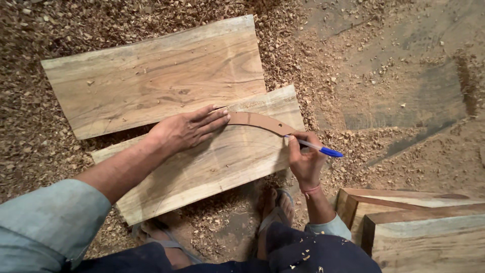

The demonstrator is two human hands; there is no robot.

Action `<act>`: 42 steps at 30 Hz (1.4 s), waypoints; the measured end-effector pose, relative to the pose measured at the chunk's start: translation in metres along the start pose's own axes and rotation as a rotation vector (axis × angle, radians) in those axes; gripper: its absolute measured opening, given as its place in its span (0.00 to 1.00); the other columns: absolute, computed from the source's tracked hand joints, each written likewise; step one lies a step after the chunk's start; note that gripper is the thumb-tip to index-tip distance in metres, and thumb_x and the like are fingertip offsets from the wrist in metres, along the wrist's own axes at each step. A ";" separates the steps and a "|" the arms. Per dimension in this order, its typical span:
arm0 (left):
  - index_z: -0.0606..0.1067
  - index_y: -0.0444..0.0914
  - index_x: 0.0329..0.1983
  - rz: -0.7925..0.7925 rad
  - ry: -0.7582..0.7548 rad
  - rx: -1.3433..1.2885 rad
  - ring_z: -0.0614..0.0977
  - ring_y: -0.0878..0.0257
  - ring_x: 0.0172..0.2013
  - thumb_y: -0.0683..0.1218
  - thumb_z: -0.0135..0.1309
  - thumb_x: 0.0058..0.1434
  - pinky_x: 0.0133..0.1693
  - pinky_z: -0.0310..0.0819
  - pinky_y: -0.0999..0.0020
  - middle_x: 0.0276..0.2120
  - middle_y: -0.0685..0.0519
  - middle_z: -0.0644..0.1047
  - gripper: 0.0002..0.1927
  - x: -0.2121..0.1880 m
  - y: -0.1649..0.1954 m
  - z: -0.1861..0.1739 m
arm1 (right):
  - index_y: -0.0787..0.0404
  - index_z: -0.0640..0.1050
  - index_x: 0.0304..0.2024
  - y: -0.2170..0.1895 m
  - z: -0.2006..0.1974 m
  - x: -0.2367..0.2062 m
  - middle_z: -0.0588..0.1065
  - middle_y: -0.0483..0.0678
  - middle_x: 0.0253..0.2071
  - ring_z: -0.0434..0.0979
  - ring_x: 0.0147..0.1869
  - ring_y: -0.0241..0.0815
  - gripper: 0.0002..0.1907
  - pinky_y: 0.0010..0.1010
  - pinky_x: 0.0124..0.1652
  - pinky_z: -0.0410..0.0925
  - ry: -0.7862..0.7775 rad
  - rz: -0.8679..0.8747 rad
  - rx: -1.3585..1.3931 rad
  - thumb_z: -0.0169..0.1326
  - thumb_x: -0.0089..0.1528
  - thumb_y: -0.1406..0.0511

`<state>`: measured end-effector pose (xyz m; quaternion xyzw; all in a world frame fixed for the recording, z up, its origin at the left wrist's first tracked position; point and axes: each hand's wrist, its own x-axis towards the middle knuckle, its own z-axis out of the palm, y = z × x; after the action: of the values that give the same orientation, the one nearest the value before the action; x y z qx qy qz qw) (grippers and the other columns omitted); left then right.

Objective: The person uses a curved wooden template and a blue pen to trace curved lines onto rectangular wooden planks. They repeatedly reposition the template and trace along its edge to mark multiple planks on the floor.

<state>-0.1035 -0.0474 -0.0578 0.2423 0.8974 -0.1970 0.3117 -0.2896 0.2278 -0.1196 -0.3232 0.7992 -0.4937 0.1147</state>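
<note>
My left hand (188,129) lies flat, fingers spread, on the left end of a curved brown template (260,122), pressing it onto a wooden plank (212,167). My right hand (304,161) grips a pen with a blue cap (323,149); its tip touches the template's right end near the plank's edge. A faint curved line shows on the plank below the template. A second, wider plank (151,76) lies just behind the first.
Wood shavings (323,55) cover the floor all around. Stacked wooden blocks (414,222) sit at the lower right. My sandalled feet (275,212) rest on the ground just below the plank.
</note>
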 end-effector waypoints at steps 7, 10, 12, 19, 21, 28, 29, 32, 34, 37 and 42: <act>0.43 0.38 0.77 -0.027 0.091 -0.065 0.36 0.58 0.75 0.51 0.34 0.71 0.73 0.26 0.57 0.78 0.50 0.37 0.34 0.000 -0.001 0.000 | 0.70 0.79 0.41 0.018 -0.007 0.004 0.80 0.54 0.36 0.82 0.36 0.40 0.03 0.27 0.37 0.76 0.049 -0.104 -0.094 0.58 0.65 0.74; 0.38 0.42 0.77 0.047 -0.113 0.048 0.32 0.55 0.76 0.45 0.44 0.63 0.72 0.23 0.52 0.77 0.50 0.31 0.43 -0.004 -0.001 -0.004 | 0.69 0.78 0.41 0.022 -0.003 -0.001 0.79 0.55 0.36 0.83 0.35 0.40 0.02 0.25 0.35 0.76 0.010 -0.165 -0.090 0.57 0.65 0.74; 0.39 0.42 0.78 0.014 -0.052 -0.009 0.33 0.58 0.75 0.48 0.41 0.67 0.72 0.23 0.55 0.77 0.51 0.32 0.39 -0.005 -0.003 -0.008 | 0.69 0.78 0.42 0.023 0.000 -0.005 0.79 0.55 0.36 0.82 0.36 0.41 0.04 0.25 0.36 0.77 -0.011 -0.176 -0.070 0.56 0.65 0.74; 0.36 0.43 0.78 0.050 -0.136 0.090 0.32 0.55 0.74 0.47 0.48 0.64 0.70 0.22 0.53 0.77 0.50 0.31 0.46 -0.007 -0.006 -0.018 | 0.68 0.78 0.42 0.015 -0.013 0.012 0.79 0.54 0.38 0.82 0.37 0.40 0.03 0.28 0.37 0.75 0.159 -0.148 -0.042 0.55 0.66 0.74; 0.37 0.39 0.77 0.065 -0.149 0.095 0.33 0.51 0.75 0.47 0.51 0.61 0.70 0.23 0.49 0.77 0.46 0.33 0.48 -0.009 -0.004 -0.019 | 0.70 0.78 0.44 -0.006 -0.020 0.017 0.78 0.54 0.38 0.80 0.39 0.40 0.04 0.30 0.40 0.74 0.208 -0.138 -0.038 0.55 0.67 0.74; 0.49 0.37 0.78 -0.112 -0.081 0.054 0.41 0.51 0.75 0.53 0.53 0.62 0.71 0.32 0.52 0.78 0.47 0.43 0.45 -0.010 0.016 -0.015 | 0.67 0.79 0.43 -0.133 0.054 0.097 0.80 0.52 0.37 0.81 0.38 0.41 0.07 0.31 0.40 0.73 -0.559 -0.244 0.214 0.58 0.65 0.68; 0.49 0.37 0.78 -0.149 -0.103 0.076 0.41 0.51 0.75 0.53 0.53 0.61 0.71 0.32 0.52 0.78 0.48 0.43 0.45 -0.005 0.018 -0.012 | 0.66 0.80 0.43 -0.151 0.078 0.109 0.81 0.52 0.38 0.83 0.41 0.42 0.08 0.32 0.41 0.74 -0.700 -0.358 0.216 0.59 0.65 0.68; 0.49 0.38 0.78 -0.230 -0.172 0.172 0.42 0.52 0.75 0.53 0.55 0.60 0.71 0.33 0.52 0.77 0.48 0.43 0.46 0.010 0.023 0.008 | 0.64 0.83 0.42 -0.195 0.167 0.120 0.82 0.53 0.38 0.84 0.43 0.46 0.10 0.36 0.41 0.76 -1.097 -0.542 0.181 0.61 0.61 0.65; 0.49 0.38 0.78 -0.263 -0.224 0.194 0.43 0.52 0.75 0.53 0.56 0.59 0.71 0.33 0.53 0.77 0.48 0.44 0.47 0.016 0.027 0.023 | 0.61 0.84 0.42 -0.214 0.213 0.108 0.82 0.53 0.38 0.84 0.41 0.47 0.12 0.37 0.40 0.76 -1.358 -0.559 0.097 0.62 0.58 0.63; 0.49 0.39 0.78 -0.285 -0.253 0.203 0.43 0.53 0.75 0.54 0.57 0.58 0.71 0.33 0.53 0.77 0.49 0.44 0.49 0.022 0.034 0.032 | 0.59 0.84 0.43 -0.236 0.272 0.089 0.83 0.52 0.38 0.85 0.40 0.48 0.13 0.38 0.39 0.76 -1.619 -0.586 0.073 0.61 0.56 0.62; 0.50 0.40 0.78 -0.297 -0.260 0.171 0.45 0.53 0.74 0.54 0.60 0.55 0.71 0.34 0.54 0.77 0.50 0.46 0.51 0.019 0.045 0.034 | 0.59 0.84 0.42 -0.251 0.323 0.037 0.82 0.53 0.36 0.84 0.38 0.50 0.13 0.38 0.39 0.76 -1.784 -0.683 0.243 0.61 0.55 0.65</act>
<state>-0.0757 -0.0227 -0.1041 0.1055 0.8555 -0.3458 0.3706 -0.0548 -0.1028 -0.0543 -0.7808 0.2240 -0.1524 0.5630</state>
